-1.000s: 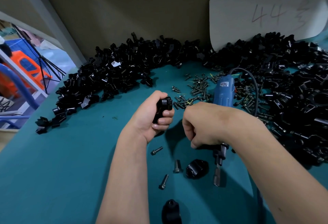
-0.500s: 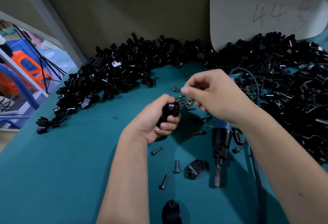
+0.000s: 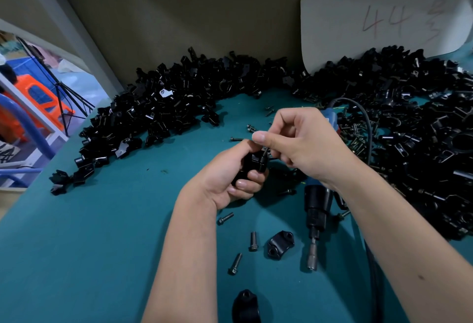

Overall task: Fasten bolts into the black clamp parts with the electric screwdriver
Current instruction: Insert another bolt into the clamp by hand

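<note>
My left hand (image 3: 230,176) grips a black clamp part (image 3: 252,165) above the teal table. My right hand (image 3: 304,143) pinches a small dark bolt (image 3: 265,151) between thumb and forefinger, its tip at the top of the clamp. The electric screwdriver (image 3: 316,210), blue body and black nose, lies on the table under my right wrist with its bit pointing toward me. Loose bolts (image 3: 253,240) and a black clamp half (image 3: 280,244) lie near my left forearm. Another clamp piece (image 3: 245,307) sits at the bottom edge.
Big heaps of black clamp parts (image 3: 166,112) ring the back and the right side (image 3: 422,143) of the teal table (image 3: 89,233). A scatter of bolts (image 3: 358,138) lies by the screwdriver's cable (image 3: 366,123). A white board marked 44 (image 3: 378,15) leans on the wall.
My right hand let go of the screwdriver, which now lies on the table, reached to the bolt scatter, and came back with a bolt to the clamp in my left hand.
</note>
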`<action>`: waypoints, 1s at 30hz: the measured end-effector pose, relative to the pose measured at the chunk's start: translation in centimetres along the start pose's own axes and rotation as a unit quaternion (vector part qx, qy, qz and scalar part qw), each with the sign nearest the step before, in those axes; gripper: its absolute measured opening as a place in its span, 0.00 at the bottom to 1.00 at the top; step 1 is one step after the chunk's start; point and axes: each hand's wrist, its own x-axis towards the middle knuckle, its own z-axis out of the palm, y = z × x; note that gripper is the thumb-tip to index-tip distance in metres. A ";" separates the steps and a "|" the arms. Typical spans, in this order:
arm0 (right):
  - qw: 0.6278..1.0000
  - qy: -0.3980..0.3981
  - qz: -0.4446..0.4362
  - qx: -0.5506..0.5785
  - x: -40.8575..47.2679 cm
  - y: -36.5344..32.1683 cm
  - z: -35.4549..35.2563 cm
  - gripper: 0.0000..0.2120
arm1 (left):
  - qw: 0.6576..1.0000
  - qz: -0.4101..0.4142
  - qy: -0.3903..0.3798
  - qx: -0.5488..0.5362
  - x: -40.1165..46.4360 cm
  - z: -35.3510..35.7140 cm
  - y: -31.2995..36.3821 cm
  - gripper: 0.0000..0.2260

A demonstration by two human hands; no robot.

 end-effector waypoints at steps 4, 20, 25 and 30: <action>1.000 -0.002 -0.021 -0.009 0.1 0.2 -0.2 0.17 | 1.000 -0.001 -0.015 -0.007 -0.1 0.1 0.0 0.18; 0.997 -0.077 0.014 0.019 0.1 0.3 -1.3 0.08 | 0.997 -0.009 -0.037 -0.067 -0.3 0.3 0.4 0.14; 0.995 -0.081 0.004 0.062 0.0 0.7 -1.4 0.04 | 0.994 0.009 -0.059 -0.087 -0.3 0.5 0.6 0.17; 0.993 -0.063 0.028 0.094 0.0 0.5 -1.5 0.04 | 0.992 0.009 -0.064 -0.105 -0.2 0.3 0.5 0.18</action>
